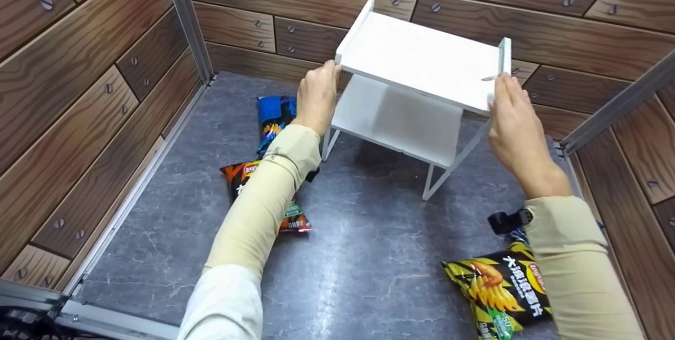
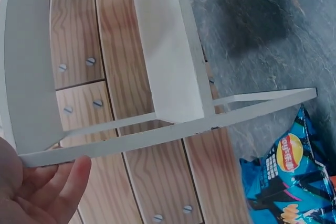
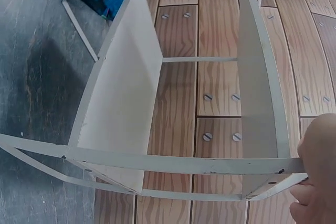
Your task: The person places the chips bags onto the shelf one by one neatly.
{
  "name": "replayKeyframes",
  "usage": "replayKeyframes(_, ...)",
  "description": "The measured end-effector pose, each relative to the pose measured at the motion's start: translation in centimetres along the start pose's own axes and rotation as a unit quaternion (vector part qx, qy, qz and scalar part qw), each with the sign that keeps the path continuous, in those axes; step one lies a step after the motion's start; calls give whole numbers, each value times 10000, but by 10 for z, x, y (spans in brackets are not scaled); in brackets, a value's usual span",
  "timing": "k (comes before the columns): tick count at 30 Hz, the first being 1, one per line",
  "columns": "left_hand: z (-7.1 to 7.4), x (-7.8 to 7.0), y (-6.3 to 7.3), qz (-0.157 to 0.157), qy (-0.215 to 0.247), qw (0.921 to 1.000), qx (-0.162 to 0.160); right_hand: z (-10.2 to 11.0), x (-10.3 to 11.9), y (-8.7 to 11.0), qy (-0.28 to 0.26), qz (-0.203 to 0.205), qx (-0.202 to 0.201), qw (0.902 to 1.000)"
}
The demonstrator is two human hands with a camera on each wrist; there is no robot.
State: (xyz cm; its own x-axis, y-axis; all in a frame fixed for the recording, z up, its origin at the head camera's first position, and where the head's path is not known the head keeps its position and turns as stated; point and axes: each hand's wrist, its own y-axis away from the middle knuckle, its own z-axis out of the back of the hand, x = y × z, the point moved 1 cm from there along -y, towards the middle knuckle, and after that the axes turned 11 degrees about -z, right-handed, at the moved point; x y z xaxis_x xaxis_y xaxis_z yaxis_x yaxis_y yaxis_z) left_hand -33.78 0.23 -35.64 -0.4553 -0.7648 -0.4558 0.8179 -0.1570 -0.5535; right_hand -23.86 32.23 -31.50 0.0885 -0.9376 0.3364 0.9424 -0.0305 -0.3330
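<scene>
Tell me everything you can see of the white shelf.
The white shelf has two tiers: an upper board with raised edges at its left and right ends, and a lower board. Thin flat side bars, seemingly painted metal, form its legs and show small dark chips. The left hand and right hand grip its top's near corners. Whether its feet touch the floor is unclear.

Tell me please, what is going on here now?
A person's left hand and right hand hold opposite ends of a white rack at its upper shelf. Whether it stands on the floor is hard to tell. A blue bag and an orange bag lie to its left; a black-and-yellow bag is partly hidden by the right sleeve.
</scene>
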Motion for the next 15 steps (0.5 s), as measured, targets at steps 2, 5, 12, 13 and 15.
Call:
replayKeyframes(2,0,-1,3,-49,-68,10000,-16,0,-2,3,-96,40,-118,9999)
replayKeyframes(5,1,-2,8,-104,-92,9999,9,0,-5,7,-168,79,-282,9994)
replayKeyframes(12,5,-5,19,-288,-17,9996,36,0,-8,15,-299,142,-493,9982)
replayKeyframes(13,6,-5,21,-324,-25,9995,28,0,-8,16,-316,157,-504,9981)
replayKeyframes(15,7,-6,24,-398,-26,9992,7,0,-9,18,-343,186,-561,9977)
